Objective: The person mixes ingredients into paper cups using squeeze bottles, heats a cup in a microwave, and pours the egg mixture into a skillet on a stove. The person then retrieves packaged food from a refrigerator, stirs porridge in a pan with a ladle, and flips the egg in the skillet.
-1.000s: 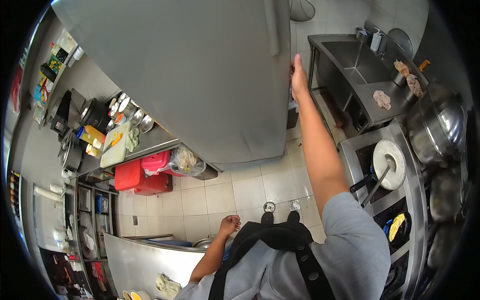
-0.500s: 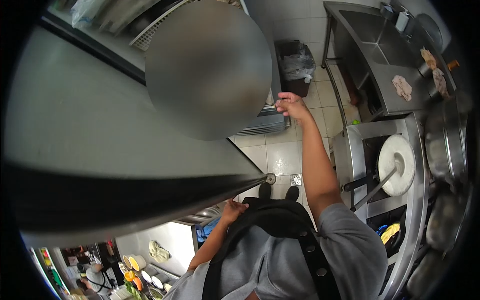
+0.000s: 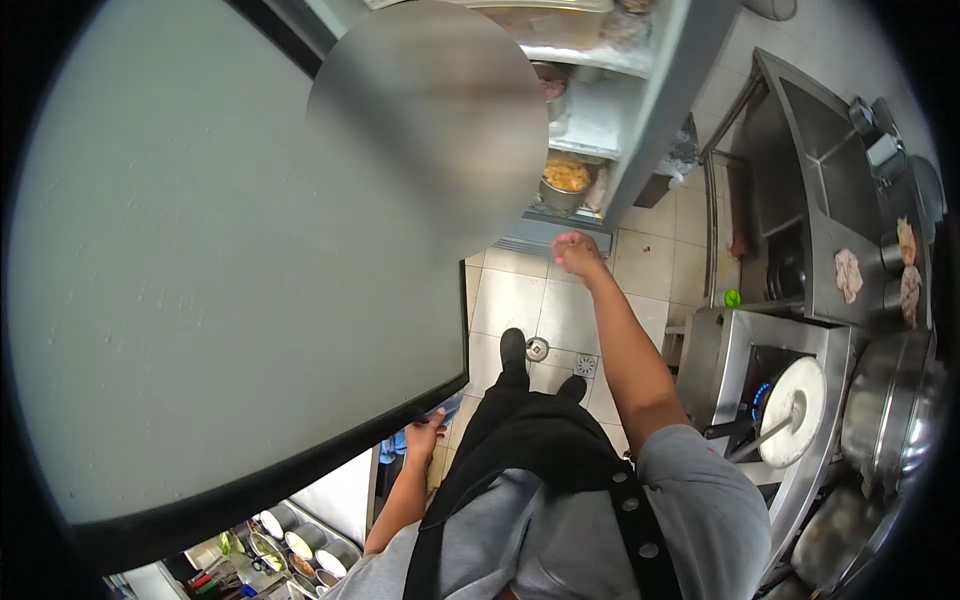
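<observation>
The refrigerator door [image 3: 230, 300] stands wide open on the left, with a black seal around its edge. My left hand [image 3: 426, 434] is beside the door's lower right edge, its fingers partly apart and nothing visible in it. In front of the open refrigerator, my right hand [image 3: 577, 256] is raised with curled fingers and nothing visible in it. A metal pot of orange-yellow food [image 3: 566, 177] sits on the refrigerator's lowest visible shelf. A round blurred patch hides part of the door and shelves.
On the right, a white-coated pan [image 3: 794, 412] with a utensil rests over a blue flame. Behind it are a steel sink counter [image 3: 822, 235] and a cloth [image 3: 848, 276]. Large metal pots [image 3: 885, 400] line the far right. Food containers [image 3: 305, 541] stand at lower left.
The door has swung farther open, and the refrigerator's shelves now show. My left hand has moved left with the door's edge. My right hand is lower in view, with its fingers more curled.
</observation>
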`<action>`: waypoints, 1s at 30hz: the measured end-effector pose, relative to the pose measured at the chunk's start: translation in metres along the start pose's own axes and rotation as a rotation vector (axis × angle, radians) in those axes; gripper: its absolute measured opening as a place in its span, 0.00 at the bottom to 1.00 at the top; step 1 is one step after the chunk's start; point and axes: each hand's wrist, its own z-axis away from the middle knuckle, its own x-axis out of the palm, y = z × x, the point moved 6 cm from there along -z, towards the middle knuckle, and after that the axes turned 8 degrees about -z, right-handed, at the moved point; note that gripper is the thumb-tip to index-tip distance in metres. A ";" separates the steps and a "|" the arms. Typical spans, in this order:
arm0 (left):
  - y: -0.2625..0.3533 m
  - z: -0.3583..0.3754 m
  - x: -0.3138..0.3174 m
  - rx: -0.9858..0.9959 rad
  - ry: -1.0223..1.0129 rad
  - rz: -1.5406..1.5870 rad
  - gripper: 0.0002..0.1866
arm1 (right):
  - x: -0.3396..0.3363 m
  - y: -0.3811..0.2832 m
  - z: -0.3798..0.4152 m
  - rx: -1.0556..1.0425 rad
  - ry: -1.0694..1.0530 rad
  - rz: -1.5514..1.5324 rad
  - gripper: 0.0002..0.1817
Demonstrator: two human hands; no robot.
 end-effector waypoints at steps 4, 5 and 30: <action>0.007 -0.008 -0.012 -0.256 0.049 0.167 0.26 | 0.059 0.003 -0.022 0.086 -0.068 -0.006 0.14; 0.008 -0.012 -0.012 -0.335 0.046 0.229 0.27 | 0.075 0.005 -0.030 0.131 -0.079 -0.029 0.14; 0.139 -0.200 0.111 -0.187 -0.499 0.160 0.22 | 0.188 0.006 -0.246 0.241 0.736 -0.836 0.08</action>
